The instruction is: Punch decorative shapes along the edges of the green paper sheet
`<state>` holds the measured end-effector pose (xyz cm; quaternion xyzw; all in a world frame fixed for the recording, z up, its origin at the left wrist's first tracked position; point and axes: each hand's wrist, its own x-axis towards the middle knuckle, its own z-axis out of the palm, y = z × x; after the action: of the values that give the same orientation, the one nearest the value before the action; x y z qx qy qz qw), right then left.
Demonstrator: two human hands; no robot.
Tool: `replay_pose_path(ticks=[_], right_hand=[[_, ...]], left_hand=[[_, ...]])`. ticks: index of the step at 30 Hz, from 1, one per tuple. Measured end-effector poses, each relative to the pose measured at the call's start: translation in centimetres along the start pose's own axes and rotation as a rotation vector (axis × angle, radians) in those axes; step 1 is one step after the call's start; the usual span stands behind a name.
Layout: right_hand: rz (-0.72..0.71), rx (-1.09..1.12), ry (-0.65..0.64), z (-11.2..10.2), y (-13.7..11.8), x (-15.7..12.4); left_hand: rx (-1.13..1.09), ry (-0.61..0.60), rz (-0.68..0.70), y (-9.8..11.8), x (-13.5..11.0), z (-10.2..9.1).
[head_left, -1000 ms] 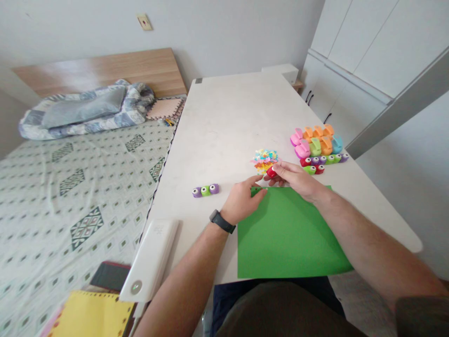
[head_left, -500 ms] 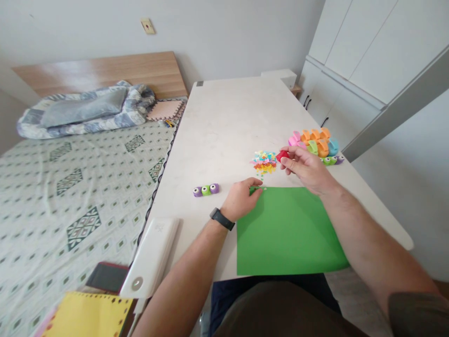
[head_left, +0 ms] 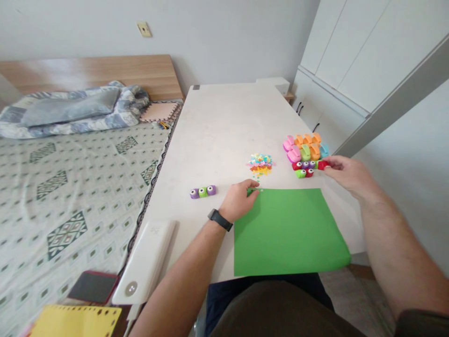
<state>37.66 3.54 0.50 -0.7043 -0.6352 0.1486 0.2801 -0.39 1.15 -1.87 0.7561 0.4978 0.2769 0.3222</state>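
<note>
My left hand (head_left: 242,199), with a dark band on the wrist, is closed at the far left corner of a green sheet of paper (head_left: 287,234), pinching that corner. Over at the right, my right hand (head_left: 347,174) has its thumb and fingers on a small red craft punch (head_left: 323,164). That punch is at the right end of a row of small purple, green and red punches (head_left: 306,165). Behind them stand larger orange, pink, green and blue punches (head_left: 305,150). Left of these lies a pile of colourful paper cutouts (head_left: 260,164).
Three small punches (head_left: 203,192) stand left of my left hand. A long white device (head_left: 145,262) with a cable lies along the table's (head_left: 224,121) left edge. Beyond that edge are a bed (head_left: 70,187), a phone (head_left: 94,286) and punched yellow paper (head_left: 75,320).
My right hand has moved right with the red punch, from beside the cutout pile to the row of small punches. My left hand stays at the sheet's corner. The view has shifted slightly.
</note>
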Motion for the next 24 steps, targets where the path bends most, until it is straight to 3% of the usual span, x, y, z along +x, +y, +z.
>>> replay_pose_path(ticks=[4,9,20,24], right_hand=[[0.074,-0.212,-0.078,0.4,1.3,0.2],[0.065,-0.204,-0.111,1.5,2.0,0.6],[0.099,-0.201,-0.041,1.7,0.1,-0.3],[0.106,-0.2,0.123,1.1,-1.7,-1.1]], left_hand=[[0.009,0.002,0.004,0.1,0.0,0.0],[0.02,-0.001,-0.004,0.2,-0.1,-0.1],[0.018,-0.006,0.009,0.3,-0.2,-0.2],[0.012,-0.011,-0.014,0.6,-0.3,-0.3]])
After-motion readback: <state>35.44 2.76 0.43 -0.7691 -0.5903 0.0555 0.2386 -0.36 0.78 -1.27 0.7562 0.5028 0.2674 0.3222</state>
